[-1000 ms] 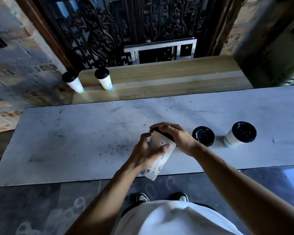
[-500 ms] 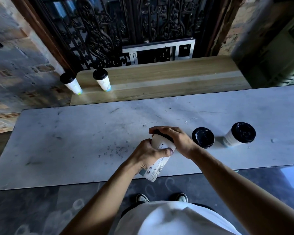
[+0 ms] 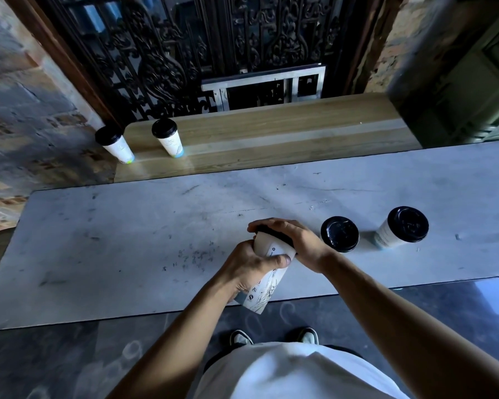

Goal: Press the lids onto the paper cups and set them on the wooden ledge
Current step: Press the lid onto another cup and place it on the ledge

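A white printed paper cup [image 3: 267, 279] is held tilted above the near edge of the grey stone counter [image 3: 127, 240]. It is gripped around its body by the left hand [image 3: 249, 267], fingers closed; the right hand [image 3: 296, 240] is cupped down over its black lid [image 3: 274, 234]. Just to the right, two lidded cups [image 3: 340, 234] [image 3: 402, 228] are seen on the counter, apart from each other. Beyond, two further lidded cups [image 3: 167, 138] [image 3: 115, 144] are stood at the left end of the wooden ledge [image 3: 285, 133], before an ornate black grille [image 3: 185, 47].
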{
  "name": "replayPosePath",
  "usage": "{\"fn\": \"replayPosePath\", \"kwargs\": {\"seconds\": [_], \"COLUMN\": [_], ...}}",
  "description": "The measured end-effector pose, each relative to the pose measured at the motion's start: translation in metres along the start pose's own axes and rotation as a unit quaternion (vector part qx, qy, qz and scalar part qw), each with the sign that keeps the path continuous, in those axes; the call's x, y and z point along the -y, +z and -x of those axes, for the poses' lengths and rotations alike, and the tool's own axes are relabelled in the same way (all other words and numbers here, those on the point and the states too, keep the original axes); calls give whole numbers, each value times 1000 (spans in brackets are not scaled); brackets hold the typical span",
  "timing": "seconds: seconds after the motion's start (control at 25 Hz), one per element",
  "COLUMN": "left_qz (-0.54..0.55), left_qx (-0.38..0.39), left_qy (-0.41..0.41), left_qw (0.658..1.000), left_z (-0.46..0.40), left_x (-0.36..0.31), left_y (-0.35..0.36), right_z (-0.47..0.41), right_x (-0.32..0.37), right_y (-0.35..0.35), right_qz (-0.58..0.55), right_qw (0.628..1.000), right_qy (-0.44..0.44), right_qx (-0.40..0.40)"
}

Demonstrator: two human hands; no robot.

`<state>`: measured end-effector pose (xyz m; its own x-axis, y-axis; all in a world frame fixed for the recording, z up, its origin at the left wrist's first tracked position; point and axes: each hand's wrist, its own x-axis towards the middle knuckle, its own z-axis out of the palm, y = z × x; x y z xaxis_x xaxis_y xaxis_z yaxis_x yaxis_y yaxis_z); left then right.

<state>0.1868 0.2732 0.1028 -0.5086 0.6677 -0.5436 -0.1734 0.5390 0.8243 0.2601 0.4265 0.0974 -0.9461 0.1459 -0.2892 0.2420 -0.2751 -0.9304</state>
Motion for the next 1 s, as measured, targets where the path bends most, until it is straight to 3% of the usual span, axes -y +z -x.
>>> {"fn": "replayPosePath", "kwargs": {"seconds": [0.16, 0.28, 0.44, 0.56, 1.0], "left_qz": [40, 91, 247, 324, 281], "left_qx": [-3, -68, -72, -62, -82], "left_qy": [13, -4, -62, -103, -83], "left_qw": [999, 994, 964, 938, 953], "left_z": [-3, -6, -6, -2, -8], "left_x": [-11, -19, -21, -22, -20], "left_y": [-2, -1, 3, 6, 6], "right_z": [-6, -1, 7, 8, 10], "right_x": [0, -7, -17, -25, -29], "right_y": [-2, 0, 15, 23, 21], "right_qz": [-173, -181, -206, -282, -259], "right_qw": [979, 967, 968, 949, 953], "right_qy": [15, 14, 32, 23, 27], "right_qx": [-110, -180, -140, -141, -157]}}
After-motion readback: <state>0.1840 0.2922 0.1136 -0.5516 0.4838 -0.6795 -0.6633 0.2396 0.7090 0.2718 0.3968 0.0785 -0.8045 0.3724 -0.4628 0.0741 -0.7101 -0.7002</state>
